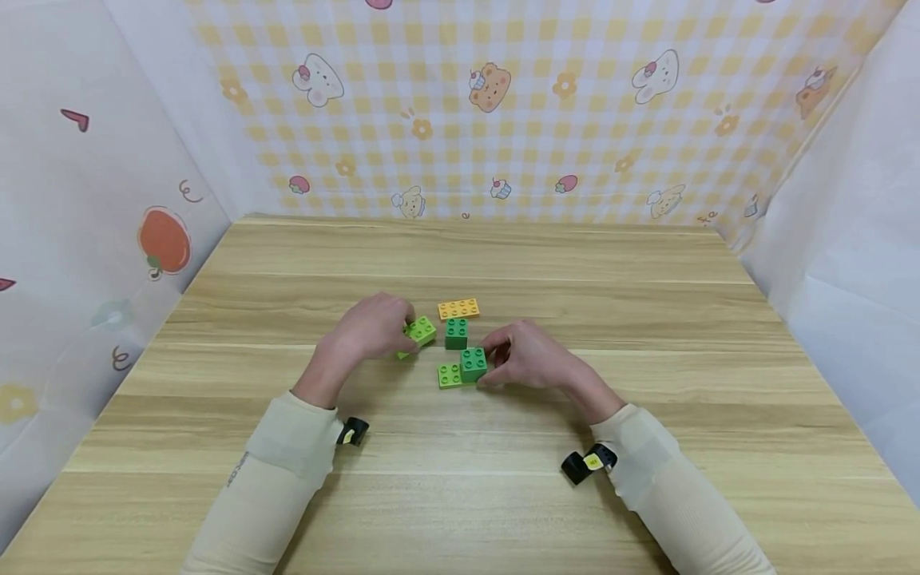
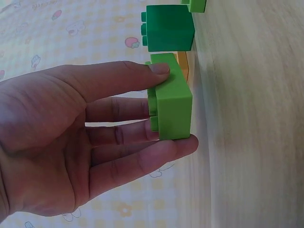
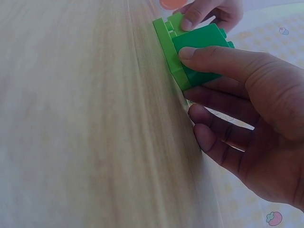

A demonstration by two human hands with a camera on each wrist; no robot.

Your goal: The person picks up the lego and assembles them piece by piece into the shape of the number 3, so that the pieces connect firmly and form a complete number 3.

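Hands [image 1: 370, 326] [image 1: 530, 357] hold bricks [image 1: 424, 330] [image 1: 473, 366] well inside the table's [image 1: 668, 303] visible edges.

Green block [image 1: 473, 365] atop thin lime plate [image 1: 449, 377], oblong lime brick [image 1: 422, 330] nearby

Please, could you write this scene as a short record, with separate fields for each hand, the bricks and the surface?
Left hand: pinches a light green brick
Right hand: grips a dark green brick, studs up
Under the gripped dark brick: flat light green piece, its left part uncovered
Second dark green brick: between the hands, studs up, not held
Flat orange piece: beyond the second dark green brick; contact unclear
Surface: wooden table
Backdrop: yellow-and-white checks with cartoon animals
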